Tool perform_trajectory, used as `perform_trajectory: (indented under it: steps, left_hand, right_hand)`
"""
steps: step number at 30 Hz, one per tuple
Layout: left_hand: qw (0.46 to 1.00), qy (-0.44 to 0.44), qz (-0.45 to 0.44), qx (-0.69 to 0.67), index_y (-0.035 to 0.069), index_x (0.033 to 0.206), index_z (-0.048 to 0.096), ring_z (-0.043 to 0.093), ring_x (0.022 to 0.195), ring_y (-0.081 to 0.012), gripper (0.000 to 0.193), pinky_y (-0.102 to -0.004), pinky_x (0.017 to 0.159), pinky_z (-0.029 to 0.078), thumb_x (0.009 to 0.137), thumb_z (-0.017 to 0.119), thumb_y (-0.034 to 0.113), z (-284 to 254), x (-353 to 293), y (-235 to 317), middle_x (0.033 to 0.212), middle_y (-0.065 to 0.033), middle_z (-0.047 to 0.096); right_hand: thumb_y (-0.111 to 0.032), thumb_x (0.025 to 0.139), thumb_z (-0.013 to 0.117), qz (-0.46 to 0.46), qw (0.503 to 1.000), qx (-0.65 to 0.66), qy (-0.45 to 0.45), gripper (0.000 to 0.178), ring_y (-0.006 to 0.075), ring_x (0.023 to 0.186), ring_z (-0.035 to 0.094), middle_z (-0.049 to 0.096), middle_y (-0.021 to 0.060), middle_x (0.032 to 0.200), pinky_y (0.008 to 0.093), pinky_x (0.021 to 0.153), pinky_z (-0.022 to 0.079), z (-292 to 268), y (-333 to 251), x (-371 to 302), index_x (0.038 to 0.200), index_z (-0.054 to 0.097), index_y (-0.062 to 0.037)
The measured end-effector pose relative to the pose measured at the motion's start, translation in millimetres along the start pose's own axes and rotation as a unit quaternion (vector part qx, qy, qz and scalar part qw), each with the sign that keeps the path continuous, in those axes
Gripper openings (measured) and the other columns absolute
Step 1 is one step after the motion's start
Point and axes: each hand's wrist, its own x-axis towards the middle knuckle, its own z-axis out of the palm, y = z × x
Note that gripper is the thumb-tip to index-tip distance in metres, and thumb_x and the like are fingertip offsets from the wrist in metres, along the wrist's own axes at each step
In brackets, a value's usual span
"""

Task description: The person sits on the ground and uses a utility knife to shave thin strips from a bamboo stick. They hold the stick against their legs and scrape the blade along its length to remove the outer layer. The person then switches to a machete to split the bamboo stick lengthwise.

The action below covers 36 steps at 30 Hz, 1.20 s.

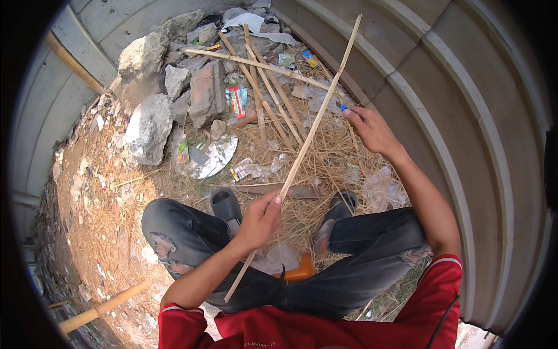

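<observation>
My left hand [260,220] is closed around a long pale bamboo strip [317,119], gripping it below its middle. The strip slants from near my lap up to the far right, and its lower end passes under my left wrist. My right hand [371,131] is closed on a small blue-handled tool [344,107], held just right of the strip and apart from my left hand. Most of the tool is hidden by my fingers, so its kind is unclear. Several more bamboo strips [264,99] lie crossed on the ground beyond my feet.
Broken rocks [148,131] and a brick chunk [207,93] are piled at the far left. Dry straw and shavings [337,157] cover the ground between my sandals. A corrugated metal wall [465,116] curves close on my right. A bamboo pole [104,305] lies at lower left, an orange object [299,270] beneath my legs.
</observation>
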Motion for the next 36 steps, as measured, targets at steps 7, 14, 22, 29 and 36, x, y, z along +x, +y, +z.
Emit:
perform_trajectory:
  steps: [7, 14, 22, 29, 36]
  left_hand:
    - [0.998, 0.042, -0.014, -0.043, 0.002, 0.143, 0.057, 0.037, 0.053, -0.0036, 0.043, -0.0231, 0.050, 0.031, 0.115, 0.042, 0.031, -8.5, 4.4, 8.5, 0.061, 0.0059, 0.040]
    - [0.986, 0.068, -0.008, -0.155, 0.004, 0.147, 0.053, 0.032, 0.052, -0.0046, 0.044, -0.0232, 0.049, 0.028, 0.114, 0.045, 0.033, -15.1, 5.9, 0.7, 0.062, 0.0057, 0.037]
    - [0.987, 0.024, -0.085, -0.133, -0.002, 0.140, 0.057, 0.030, 0.052, -0.0042, 0.043, -0.0236, 0.049, 0.026, 0.114, 0.045, 0.031, -10.7, -9.3, 7.4, 0.062, 0.0069, 0.034]
    - [0.989, -0.035, -0.087, -0.118, -0.003, 0.138, 0.057, 0.030, 0.051, -0.0041, 0.043, -0.0240, 0.048, 0.026, 0.115, 0.044, 0.029, 7.5, -10.5, -4.0, 0.062, 0.0069, 0.035]
    - [0.956, -0.079, -0.152, -0.237, -0.004, 0.140, 0.054, 0.029, 0.046, -0.0044, 0.044, -0.0236, 0.044, 0.025, 0.115, 0.039, 0.030, -1.2, -19.0, 15.7, 0.060, 0.0073, 0.031]
  right_hand:
    - [-0.044, 0.104, 0.055, -0.102, 0.974, -0.038, -0.201, 0.049, 0.0497, 0.080, 0.066, 0.067, 0.0286, 0.082, 0.0567, 0.075, 0.050, 48.8, -80.6, -21.8, 0.096, 0.068, 0.0019]
    - [-0.046, 0.105, 0.055, -0.132, 0.960, -0.038, -0.246, 0.046, 0.0484, 0.071, 0.066, 0.066, 0.0252, 0.072, 0.0561, 0.070, 0.051, 84.2, -107.6, -48.1, 0.106, 0.069, -0.0022]
    - [-0.050, 0.106, 0.050, 0.015, 0.990, -0.132, -0.056, 0.054, 0.0483, 0.083, 0.069, 0.070, 0.0267, 0.082, 0.0575, 0.077, 0.052, 52.2, -35.9, 13.6, 0.096, 0.070, -0.0013]
    - [-0.055, 0.105, 0.049, 0.083, 0.969, -0.226, 0.064, 0.055, 0.0483, 0.089, 0.068, 0.071, 0.0274, 0.085, 0.0582, 0.080, 0.052, 2.9, 36.7, 17.9, 0.095, 0.070, -0.0045]
    - [-0.057, 0.104, 0.050, 0.091, 0.989, -0.052, 0.102, 0.055, 0.0357, 0.062, 0.062, 0.060, 0.0161, 0.064, 0.0508, 0.061, 0.048, 19.1, 51.5, 31.5, 0.091, 0.063, -0.0048]
